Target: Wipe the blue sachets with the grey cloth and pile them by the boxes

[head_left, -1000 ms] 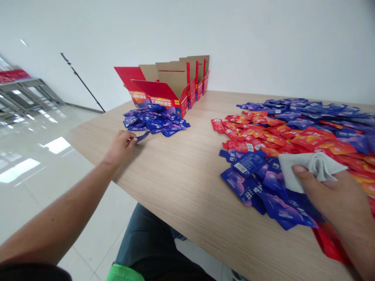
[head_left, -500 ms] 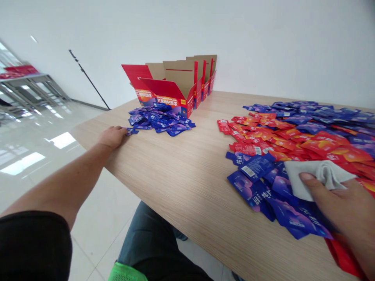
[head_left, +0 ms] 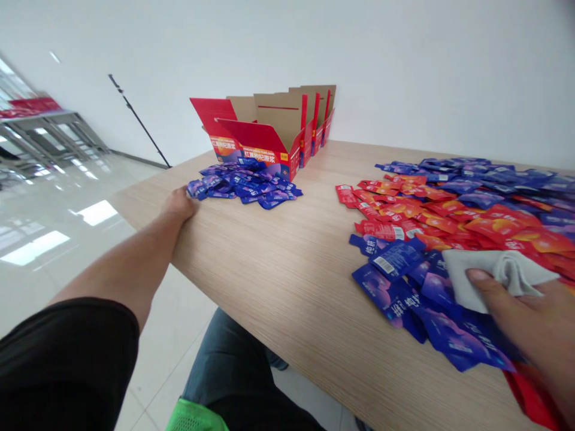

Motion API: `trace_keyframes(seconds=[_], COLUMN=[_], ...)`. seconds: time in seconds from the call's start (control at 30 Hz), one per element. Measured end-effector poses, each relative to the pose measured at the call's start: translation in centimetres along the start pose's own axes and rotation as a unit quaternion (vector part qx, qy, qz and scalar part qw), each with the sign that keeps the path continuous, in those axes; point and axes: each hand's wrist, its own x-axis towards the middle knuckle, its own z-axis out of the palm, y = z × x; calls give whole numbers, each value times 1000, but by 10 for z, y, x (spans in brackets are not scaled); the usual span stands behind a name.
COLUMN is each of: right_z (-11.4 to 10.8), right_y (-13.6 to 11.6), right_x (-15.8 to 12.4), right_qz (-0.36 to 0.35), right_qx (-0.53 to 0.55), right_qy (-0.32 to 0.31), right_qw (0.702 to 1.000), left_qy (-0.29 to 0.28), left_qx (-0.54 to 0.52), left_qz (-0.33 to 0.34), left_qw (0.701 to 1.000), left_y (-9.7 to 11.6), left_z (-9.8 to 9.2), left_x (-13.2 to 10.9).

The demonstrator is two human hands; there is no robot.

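Observation:
At the left side of the table, my left hand (head_left: pixel 178 205) is closed on a blue sachet (head_left: pixel 194 189), at the near left edge of a pile of blue sachets (head_left: pixel 251 181). The fingertips are partly hidden. On the right, my right hand (head_left: pixel 525 311) pinches a folded light-grey cloth (head_left: pixel 471 275), thumb on top. Beneath the cloth lie several blue sachets (head_left: pixel 399 299) with printed labels. Red sachets (head_left: pixel 404 206) spread just behind them.
Open red cardboard boxes (head_left: pixel 269 140) stand in a row behind the left pile. More blue sachets (head_left: pixel 476 173) lie at the back right of the wooden table (head_left: pixel 287 257). A black pole (head_left: pixel 139 120) leans near the wall on the left.
My left hand has moved slightly forward and right, bringing the blue sachet from the bare tabletop up against the pile. My right hand still holds the cloth in nearly the same place.

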Motion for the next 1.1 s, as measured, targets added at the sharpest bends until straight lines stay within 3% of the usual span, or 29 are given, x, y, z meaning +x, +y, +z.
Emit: trace_keyframes(seconds=[0.17,0.27,0.37,0.47,0.57,0.63,0.77,0.87,0.93,0.97,1.03,1.1], right_z=[-1,2,5,7,9,11,15,17,18,18,19,20], right_y=[1,10,16,18,21,23,28,30,30,31,31,31], right_x=[0,0,0,2,5,8,14,17,18,18,17,17], right_qz=[15,-23,-84,-160,-190,-199,-204,-219,-230,-236,-248,-257], right_qx=[14,48,115,125,134,139,165,178,180,180,174,165], right_qy=[15,52,87,98,114,125,134,134,136,138,140,136], right_qw=[1000,997,986,974,966,962,955,950,946,945,943,943], left_qy=[95,102,23,-105,-238,-313,-428,-395,-338,-329,-358,-395], left_qx=[47,42,1,-45,-41,35,167,127,63,34,11,40], left_qz=[-66,-56,1,81,185,232,238,250,326,380,475,521], left_qw=[992,992,1000,990,952,920,856,875,880,864,804,755], left_y=[-6,-3,22,70,124,155,188,191,191,192,195,201], left_z=[4,24,59,94,120,135,161,170,170,169,165,161], left_x=[0,-4,-22,-57,-96,-115,-131,-134,-139,-142,-149,-157])
